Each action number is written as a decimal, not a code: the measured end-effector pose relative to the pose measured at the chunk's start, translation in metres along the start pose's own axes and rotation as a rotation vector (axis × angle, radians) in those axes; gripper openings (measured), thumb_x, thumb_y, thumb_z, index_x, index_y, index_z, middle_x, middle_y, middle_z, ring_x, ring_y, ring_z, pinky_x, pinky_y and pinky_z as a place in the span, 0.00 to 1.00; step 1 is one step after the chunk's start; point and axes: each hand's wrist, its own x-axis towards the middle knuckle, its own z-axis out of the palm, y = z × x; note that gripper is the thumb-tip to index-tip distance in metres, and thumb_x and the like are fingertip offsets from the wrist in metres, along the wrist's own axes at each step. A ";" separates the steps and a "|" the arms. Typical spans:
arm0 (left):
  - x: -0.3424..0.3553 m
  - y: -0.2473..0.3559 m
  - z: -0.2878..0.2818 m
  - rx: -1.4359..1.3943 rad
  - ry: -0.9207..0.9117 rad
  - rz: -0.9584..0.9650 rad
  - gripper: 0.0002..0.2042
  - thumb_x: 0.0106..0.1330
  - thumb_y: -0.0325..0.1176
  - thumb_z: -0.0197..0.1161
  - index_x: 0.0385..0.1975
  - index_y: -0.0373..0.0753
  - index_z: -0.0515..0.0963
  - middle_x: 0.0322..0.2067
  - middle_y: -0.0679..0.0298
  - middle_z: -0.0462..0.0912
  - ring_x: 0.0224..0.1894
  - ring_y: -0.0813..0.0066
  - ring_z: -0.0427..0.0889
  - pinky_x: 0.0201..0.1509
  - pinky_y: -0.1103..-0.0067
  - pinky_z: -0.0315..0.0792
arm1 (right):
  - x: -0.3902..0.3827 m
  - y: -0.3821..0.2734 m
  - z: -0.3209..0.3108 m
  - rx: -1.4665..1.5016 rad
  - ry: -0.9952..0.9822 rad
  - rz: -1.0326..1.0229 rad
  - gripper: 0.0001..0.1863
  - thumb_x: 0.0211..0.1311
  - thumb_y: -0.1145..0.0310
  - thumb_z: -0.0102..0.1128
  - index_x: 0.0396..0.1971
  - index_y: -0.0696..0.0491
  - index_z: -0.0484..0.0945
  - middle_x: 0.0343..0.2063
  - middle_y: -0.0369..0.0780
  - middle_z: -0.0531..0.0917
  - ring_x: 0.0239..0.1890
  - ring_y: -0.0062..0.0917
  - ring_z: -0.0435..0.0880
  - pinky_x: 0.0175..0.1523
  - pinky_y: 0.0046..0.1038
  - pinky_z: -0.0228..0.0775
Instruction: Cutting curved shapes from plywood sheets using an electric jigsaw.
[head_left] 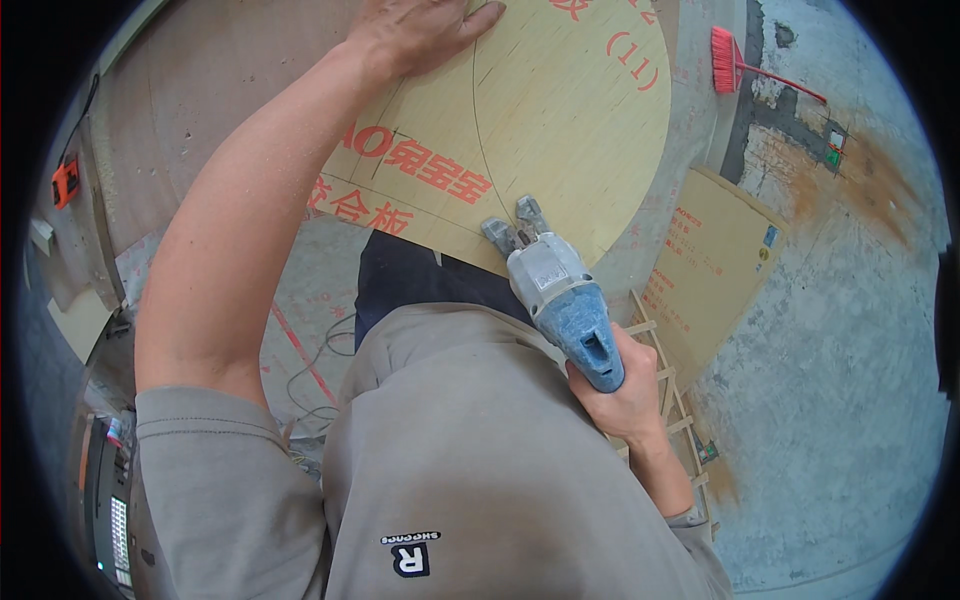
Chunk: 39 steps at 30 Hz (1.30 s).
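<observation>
My left hand (pixel 425 35) lies open on a pale plywood board (pixel 570 120) at the top, its thumb stretched out and its other fingers partly out of view. The board has red printing, drawn lines and a curved right edge. My right hand (pixel 625 395) is closed on the rear of a blue and silver power saw (pixel 565 300), below and right of the board. The saw points up toward the board, and its forked metal foot rests at the board's lower edge, beside a drawn curved line. Whether a blade is in the wood I cannot make out.
An orange tool (pixel 65 182) lies at the far left. A red broom (pixel 725 60) is at the upper right. A second printed panel (pixel 715 270) and a wooden lattice frame (pixel 680 425) lie on the right. A grey cable (pixel 330 350) loops below the board.
</observation>
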 end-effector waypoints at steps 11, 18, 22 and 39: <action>-0.004 0.000 -0.001 0.001 0.011 0.008 0.38 0.72 0.46 0.56 0.79 0.48 0.49 0.80 0.57 0.48 0.82 0.58 0.45 0.82 0.46 0.34 | 0.002 -0.006 0.001 0.008 0.000 -0.002 0.11 0.50 0.78 0.67 0.36 0.58 0.81 0.28 0.43 0.85 0.29 0.31 0.84 0.40 0.30 0.74; -0.004 0.003 -0.005 0.013 -0.005 0.008 0.38 0.72 0.46 0.56 0.79 0.47 0.48 0.80 0.57 0.48 0.82 0.58 0.45 0.82 0.47 0.34 | 0.002 -0.007 0.001 0.022 -0.008 0.001 0.12 0.50 0.78 0.67 0.37 0.58 0.81 0.28 0.43 0.85 0.29 0.30 0.84 0.41 0.29 0.75; -0.005 0.001 -0.005 0.013 0.006 0.010 0.38 0.72 0.46 0.56 0.79 0.47 0.48 0.80 0.57 0.48 0.82 0.59 0.44 0.81 0.46 0.33 | 0.005 -0.010 0.003 0.014 0.026 -0.040 0.10 0.51 0.74 0.69 0.34 0.57 0.79 0.24 0.48 0.83 0.28 0.45 0.86 0.37 0.34 0.77; 0.069 0.003 -0.016 0.013 0.007 0.058 0.35 0.75 0.50 0.44 0.78 0.39 0.51 0.80 0.58 0.46 0.82 0.61 0.43 0.82 0.52 0.37 | -0.006 0.007 0.009 0.004 0.068 0.051 0.11 0.49 0.74 0.69 0.34 0.56 0.79 0.27 0.50 0.83 0.31 0.50 0.85 0.38 0.37 0.77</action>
